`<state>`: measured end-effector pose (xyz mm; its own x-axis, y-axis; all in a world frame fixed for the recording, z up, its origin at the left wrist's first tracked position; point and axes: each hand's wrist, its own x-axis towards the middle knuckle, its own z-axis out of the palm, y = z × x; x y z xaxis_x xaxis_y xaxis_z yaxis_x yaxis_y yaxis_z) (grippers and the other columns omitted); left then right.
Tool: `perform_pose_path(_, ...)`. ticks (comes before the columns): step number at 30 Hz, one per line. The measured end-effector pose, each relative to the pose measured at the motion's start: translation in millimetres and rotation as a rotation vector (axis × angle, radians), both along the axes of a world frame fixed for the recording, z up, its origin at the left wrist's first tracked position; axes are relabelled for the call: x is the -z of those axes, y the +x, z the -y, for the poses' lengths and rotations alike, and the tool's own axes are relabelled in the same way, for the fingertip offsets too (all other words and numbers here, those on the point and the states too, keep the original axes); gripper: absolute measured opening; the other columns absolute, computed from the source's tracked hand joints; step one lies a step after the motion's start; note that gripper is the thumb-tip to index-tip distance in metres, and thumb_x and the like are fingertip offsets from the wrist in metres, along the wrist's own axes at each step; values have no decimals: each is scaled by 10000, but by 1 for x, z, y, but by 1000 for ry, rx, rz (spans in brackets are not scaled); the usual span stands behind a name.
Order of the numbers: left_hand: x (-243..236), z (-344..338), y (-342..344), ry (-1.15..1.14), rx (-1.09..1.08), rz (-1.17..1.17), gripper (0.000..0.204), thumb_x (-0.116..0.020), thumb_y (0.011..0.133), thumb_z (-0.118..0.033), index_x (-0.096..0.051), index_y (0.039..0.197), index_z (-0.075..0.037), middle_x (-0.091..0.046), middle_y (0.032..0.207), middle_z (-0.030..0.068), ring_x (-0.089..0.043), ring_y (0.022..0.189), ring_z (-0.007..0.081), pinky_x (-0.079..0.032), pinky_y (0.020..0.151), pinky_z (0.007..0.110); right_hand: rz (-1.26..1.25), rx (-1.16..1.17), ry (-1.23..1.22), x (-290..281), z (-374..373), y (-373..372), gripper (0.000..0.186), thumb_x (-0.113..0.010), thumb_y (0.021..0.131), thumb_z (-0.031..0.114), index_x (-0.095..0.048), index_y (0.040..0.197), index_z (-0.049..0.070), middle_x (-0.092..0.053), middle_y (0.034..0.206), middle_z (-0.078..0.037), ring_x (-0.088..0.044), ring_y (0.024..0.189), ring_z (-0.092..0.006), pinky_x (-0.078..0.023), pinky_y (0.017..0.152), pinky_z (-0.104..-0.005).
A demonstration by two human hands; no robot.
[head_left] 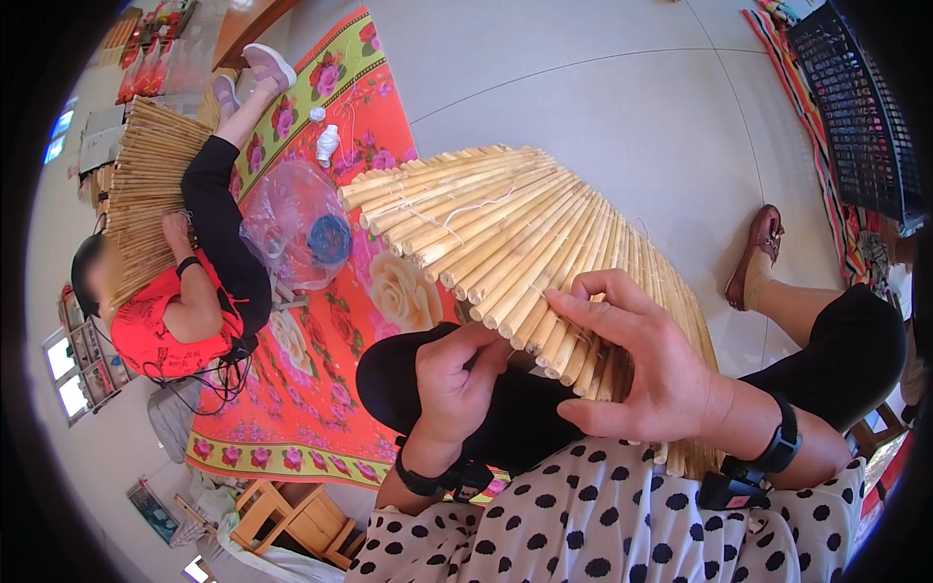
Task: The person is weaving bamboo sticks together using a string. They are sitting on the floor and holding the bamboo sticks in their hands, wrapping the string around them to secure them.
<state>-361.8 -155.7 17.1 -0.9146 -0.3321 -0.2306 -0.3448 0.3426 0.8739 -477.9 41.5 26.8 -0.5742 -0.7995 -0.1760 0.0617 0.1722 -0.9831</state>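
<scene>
The right hand [646, 364] lay spread over the near edge of a fan-shaped mat of pale yellow bamboo sticks bound with thin string [505, 233], fingers stretched flat across the stick ends and thumb pressed underneath, so it pinched the edge rather than closed round it. The left hand [457, 379] was curled loosely just beside it, fingertips tucked up against the underside of the same edge, touching the sticks; whether it truly gripped any I could not tell. The mat rested tilted across the person's lap, over black trousers, fanning away from both hands toward the floor.

Around them stretched a smooth grey tiled floor [603, 107]. To the left lay a red floral floor mat with a green border [321, 389], carrying a clear plastic bag with a blue coil inside [301, 228] and a small white spool [328, 144]. On it sat another person in a red top [170, 325], handling a second bamboo stick mat [146, 185]. A black plastic crate [860, 117] stood far right.
</scene>
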Motion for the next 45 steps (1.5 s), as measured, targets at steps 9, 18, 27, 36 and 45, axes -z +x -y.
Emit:
perform_pose_path(9, -2, -6, -9, -63, 50, -50, 240, -500, 824, 91, -694, 955, 36, -649, 682, 31, -547, 518, 66, -425, 484, 206, 4, -11, -17, 0, 0, 3, 761, -811, 649, 204, -530, 1308, -52, -460, 1213, -180, -533, 1073, -278, -446, 940, -340)
perform_pose_path(18, -20, -28, -24, 297, -300, 126, 274, -547, 888, 43, -551, 1161, 16, -683, 836, 68, -620, 595, 97, -478, 498, 208, 4, -14, -11, 1, 0, 5, 750, -801, 660, 201, -528, 1312, -49, -461, 1203, -172, -555, 1038, -274, -470, 910, -333)
perform_pose_path(27, -22, -28, -26, 582, -322, 26, 405, -475, 877, 71, -429, 1275, 16, -642, 1049, 123, -666, 719, 147, -539, 578, 224, -82, 41, -53, 7, -1, 10, 717, -797, 664, 197, -544, 1288, -48, -500, 1153, -179, -584, 1009, -303, -492, 877, -343)
perform_pose_path(36, -40, 54, -33, -934, -108, -195, 546, -723, 760, -42, -485, 1251, -66, -662, 1001, 175, -622, 990, 357, -490, 870, 435, -48, -165, 100, -5, -4, 9, 688, -785, 662, 168, -541, 1273, -35, -534, 1112, -186, -567, 1038, -300, -490, 871, -351)
perform_pose_path(45, -51, 93, -36, -827, 736, -408, 204, -731, 699, -106, -675, 893, -84, -675, 836, 72, -648, 801, 283, -510, 691, 387, -496, -255, 122, -47, -26, 14, 543, -708, 733, 109, -553, 1236, -25, -561, 1104, -206, -558, 1058, -359, -483, 912, -399)
